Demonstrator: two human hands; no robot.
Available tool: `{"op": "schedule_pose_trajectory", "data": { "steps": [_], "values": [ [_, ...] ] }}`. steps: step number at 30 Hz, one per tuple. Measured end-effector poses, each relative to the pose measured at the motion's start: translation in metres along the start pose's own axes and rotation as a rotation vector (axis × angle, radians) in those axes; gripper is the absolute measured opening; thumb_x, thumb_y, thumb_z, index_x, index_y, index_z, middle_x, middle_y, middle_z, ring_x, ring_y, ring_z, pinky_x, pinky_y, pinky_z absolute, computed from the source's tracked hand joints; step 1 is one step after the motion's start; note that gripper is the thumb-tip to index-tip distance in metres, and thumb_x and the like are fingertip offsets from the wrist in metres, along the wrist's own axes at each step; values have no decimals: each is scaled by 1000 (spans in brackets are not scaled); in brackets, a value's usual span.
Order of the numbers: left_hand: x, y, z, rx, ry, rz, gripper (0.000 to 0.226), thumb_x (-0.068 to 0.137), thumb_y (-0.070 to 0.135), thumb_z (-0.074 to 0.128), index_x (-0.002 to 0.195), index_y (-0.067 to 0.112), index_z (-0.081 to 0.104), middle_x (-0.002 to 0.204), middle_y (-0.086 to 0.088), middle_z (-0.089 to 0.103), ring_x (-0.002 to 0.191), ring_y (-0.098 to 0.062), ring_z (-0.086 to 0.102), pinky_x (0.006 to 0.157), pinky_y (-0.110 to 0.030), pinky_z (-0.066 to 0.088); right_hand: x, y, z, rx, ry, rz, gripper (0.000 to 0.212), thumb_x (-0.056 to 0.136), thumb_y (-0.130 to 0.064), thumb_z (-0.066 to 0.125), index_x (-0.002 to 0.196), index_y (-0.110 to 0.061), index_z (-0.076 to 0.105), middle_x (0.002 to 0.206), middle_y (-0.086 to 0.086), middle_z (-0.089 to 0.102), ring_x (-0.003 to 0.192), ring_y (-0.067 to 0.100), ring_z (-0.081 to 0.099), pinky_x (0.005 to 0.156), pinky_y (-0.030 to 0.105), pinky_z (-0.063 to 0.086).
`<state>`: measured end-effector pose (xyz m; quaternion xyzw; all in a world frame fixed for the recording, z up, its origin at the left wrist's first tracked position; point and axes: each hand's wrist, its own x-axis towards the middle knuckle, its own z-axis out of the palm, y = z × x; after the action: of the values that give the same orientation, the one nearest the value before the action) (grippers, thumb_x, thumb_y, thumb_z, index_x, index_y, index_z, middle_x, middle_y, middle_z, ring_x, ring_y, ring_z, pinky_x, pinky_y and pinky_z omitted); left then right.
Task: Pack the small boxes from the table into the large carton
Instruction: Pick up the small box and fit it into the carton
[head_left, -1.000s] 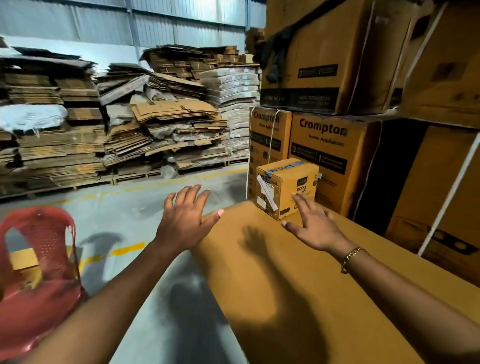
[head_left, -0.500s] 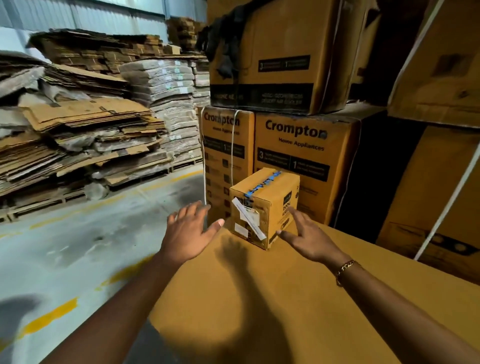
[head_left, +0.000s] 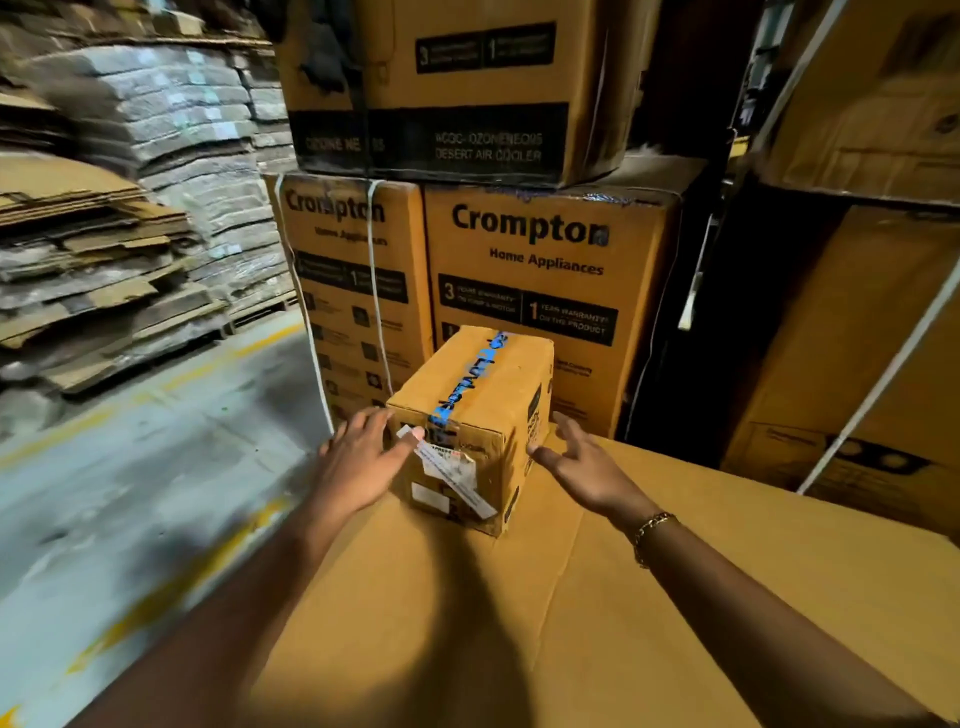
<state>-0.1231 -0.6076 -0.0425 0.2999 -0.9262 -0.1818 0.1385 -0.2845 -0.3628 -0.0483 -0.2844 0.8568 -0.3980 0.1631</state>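
Note:
A small brown box (head_left: 480, 395) with blue tape along its top and a torn white label on its near face stands on the cardboard-covered table (head_left: 649, 623), at its far edge. My left hand (head_left: 363, 457) is spread at the box's left near corner, thumb touching the label. My right hand (head_left: 576, 457) is spread just beside the box's right face, fingers straight, a small gap still showing. Neither hand grips the box.
Tall Crompton cartons (head_left: 550, 270) are stacked right behind the small box, with a bigger air-cooler carton (head_left: 467, 88) on top. More big cartons (head_left: 857, 338) stand at the right. Piles of flattened cardboard (head_left: 104, 260) line the grey floor (head_left: 130, 493) at the left.
Both hands have moved forward to the small box's two sides; the left thumb now touches it. The view has moved closer and swung right.

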Motion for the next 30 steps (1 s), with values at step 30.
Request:
{"op": "schedule_pose_trajectory", "data": {
  "steps": [30],
  "values": [
    [-38, 124, 99, -701, -415, -6, 80, 84, 63, 64, 146, 15, 45, 145, -11, 46, 131, -30, 47, 91, -32, 38, -136, 74, -8, 652, 384, 373, 51, 94, -55, 52, 140, -52, 29, 125, -18, 64, 101, -5, 58, 77, 23, 46]
  ]
}}
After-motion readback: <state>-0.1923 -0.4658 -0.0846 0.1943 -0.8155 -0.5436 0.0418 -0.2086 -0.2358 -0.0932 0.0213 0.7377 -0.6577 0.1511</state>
